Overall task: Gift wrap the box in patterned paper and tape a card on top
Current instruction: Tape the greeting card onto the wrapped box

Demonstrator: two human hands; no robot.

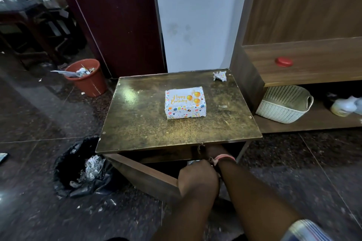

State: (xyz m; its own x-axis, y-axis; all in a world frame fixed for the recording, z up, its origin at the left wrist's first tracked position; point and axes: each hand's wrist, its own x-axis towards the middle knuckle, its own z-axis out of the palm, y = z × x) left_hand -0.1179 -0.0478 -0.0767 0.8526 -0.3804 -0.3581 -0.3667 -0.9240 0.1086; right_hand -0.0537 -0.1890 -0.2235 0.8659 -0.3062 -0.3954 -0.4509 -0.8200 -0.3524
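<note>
The box (185,106), wrapped in patterned paper, lies mid-table with a "Happy Birthday" card (185,97) flat on top.

Tabletop (137,123) open round box (185,103) (paper scrap (220,75) prob. clear).

Worn on the head, wide-angle, looking forward and steeply down. Both forearms run in from the bottom edge toward the near edge of the table (137,123), close under the lens. Beyond the hands, the whole tabletop fills mid-frame; farther off, wall and floor. Only one view, so nothing shared.
</note>
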